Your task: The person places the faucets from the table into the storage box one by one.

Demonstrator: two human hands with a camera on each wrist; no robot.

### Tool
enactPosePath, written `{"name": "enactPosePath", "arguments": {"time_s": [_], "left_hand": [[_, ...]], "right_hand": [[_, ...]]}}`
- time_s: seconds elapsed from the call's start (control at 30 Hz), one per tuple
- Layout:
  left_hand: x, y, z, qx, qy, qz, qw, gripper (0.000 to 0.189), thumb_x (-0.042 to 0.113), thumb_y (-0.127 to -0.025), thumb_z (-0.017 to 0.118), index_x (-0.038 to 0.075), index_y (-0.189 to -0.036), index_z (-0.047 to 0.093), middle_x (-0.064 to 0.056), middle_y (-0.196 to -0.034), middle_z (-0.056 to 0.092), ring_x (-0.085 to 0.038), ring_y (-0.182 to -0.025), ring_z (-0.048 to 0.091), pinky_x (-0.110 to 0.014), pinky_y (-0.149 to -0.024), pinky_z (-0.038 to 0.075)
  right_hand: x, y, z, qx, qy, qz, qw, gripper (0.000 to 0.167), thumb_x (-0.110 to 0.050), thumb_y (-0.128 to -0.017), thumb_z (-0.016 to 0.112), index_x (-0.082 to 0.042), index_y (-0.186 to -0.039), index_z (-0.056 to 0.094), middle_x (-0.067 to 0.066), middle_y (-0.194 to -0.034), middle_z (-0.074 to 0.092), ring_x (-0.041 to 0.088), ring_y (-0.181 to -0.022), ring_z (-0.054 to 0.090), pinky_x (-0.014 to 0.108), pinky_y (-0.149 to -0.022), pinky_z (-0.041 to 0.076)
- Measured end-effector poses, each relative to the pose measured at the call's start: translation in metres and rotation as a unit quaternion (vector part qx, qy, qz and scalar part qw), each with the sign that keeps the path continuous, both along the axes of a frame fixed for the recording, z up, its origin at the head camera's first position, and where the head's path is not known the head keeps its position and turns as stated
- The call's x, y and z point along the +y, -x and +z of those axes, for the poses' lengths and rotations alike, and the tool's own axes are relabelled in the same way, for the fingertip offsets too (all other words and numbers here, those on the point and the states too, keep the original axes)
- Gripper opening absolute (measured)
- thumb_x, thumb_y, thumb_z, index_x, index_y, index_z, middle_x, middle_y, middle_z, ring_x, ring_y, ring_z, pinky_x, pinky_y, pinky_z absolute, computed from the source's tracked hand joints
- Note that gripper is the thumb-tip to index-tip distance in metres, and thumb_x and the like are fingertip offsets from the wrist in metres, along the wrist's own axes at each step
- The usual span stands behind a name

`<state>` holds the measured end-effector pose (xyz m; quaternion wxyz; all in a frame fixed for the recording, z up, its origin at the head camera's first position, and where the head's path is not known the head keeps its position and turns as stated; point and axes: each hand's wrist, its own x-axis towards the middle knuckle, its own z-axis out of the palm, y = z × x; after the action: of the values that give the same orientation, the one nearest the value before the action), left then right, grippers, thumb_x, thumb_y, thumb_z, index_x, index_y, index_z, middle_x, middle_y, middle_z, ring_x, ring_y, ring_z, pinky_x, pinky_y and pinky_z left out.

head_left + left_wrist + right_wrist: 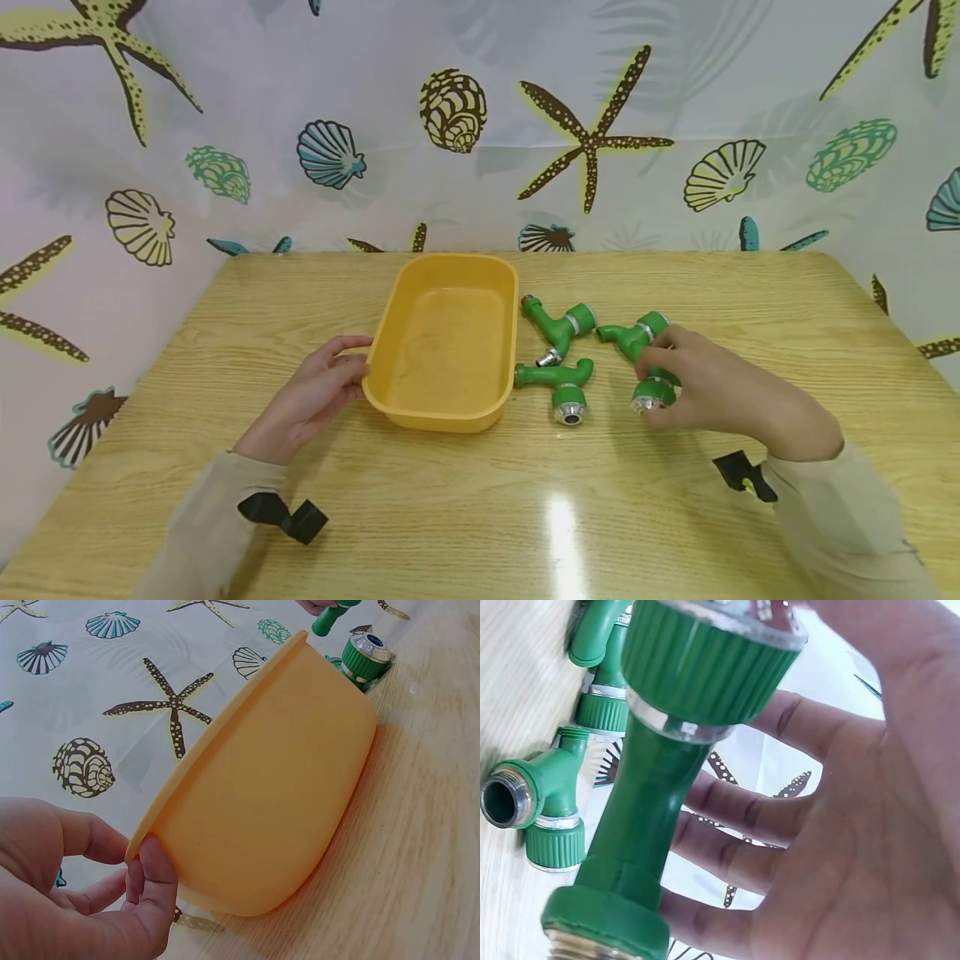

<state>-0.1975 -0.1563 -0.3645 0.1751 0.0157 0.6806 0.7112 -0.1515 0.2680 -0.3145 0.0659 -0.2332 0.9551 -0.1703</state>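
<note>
An orange-yellow plastic basin [442, 421] stands on the wooden table. My left hand [318, 392] pinches its left rim between thumb and fingers, as the left wrist view shows of the basin's side wall [262, 780]. On the basin's right, my right hand [708, 387] holds a green tap [657, 387] with a ribbed knob and clear cap. In the right wrist view this tap [641, 795] fills the middle, its threaded end toward the bottom, the thumb at the cap and the fingers behind. A second green tap [633, 335] lies just beyond the right hand, partly covered by it.
Between basin and right hand lie two more green taps, one with a metal-tipped spout [558, 329] and one nearer tap [558, 377] close against the basin's side. A patterned cloth [480, 192] with shells and starfish hangs behind the table [450, 508].
</note>
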Motion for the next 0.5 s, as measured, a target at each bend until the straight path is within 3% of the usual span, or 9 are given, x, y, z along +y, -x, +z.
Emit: {"name": "enactPosePath", "arguments": {"time_s": [0.5], "left_hand": [[0.0003,-0.0024,0.0014,-0.001,-0.004,-0.001,1.0,0.045,-0.002,-0.097,0.046,-0.007,-0.139,0.028,-0.01,-0.106,0.061,-0.016,-0.088,0.06,-0.025,-0.075,0.051]], "right_hand": [[-0.0035,-0.008,0.0082,0.027,-0.022,-0.015,0.9993,0.029,-0.024,-0.073,0.079,-0.013,-0.097,0.068,0.019,-0.11,0.052,0.027,-0.086,0.053,0.043,-0.069,0.048]]}}
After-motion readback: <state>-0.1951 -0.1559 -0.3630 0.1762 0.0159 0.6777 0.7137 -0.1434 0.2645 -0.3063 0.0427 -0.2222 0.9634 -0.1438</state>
